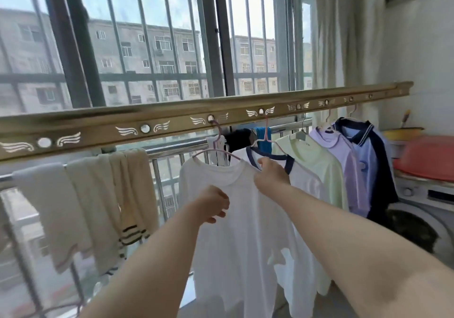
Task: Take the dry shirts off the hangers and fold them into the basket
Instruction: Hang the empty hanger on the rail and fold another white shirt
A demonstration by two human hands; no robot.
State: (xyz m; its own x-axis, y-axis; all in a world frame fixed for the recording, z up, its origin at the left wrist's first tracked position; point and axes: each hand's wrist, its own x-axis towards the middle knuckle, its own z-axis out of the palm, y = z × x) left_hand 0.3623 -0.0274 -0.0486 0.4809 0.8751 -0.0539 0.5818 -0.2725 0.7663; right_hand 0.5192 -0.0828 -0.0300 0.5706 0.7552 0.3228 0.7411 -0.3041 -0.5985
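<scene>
The white shirt (235, 231) hangs on a pink hanger (216, 146) from the gold rail (172, 123), leftmost in the row. The left hand (213, 203) pinches its chest fabric with curled fingers. The right hand (271, 176) grips its shoulder beside the collar.

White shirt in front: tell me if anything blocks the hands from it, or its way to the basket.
Nothing visible blocks the hands: the left hand and right hand both grip the white shirt. Its hanger is hooked in the rail. The basket is out of view.
</scene>
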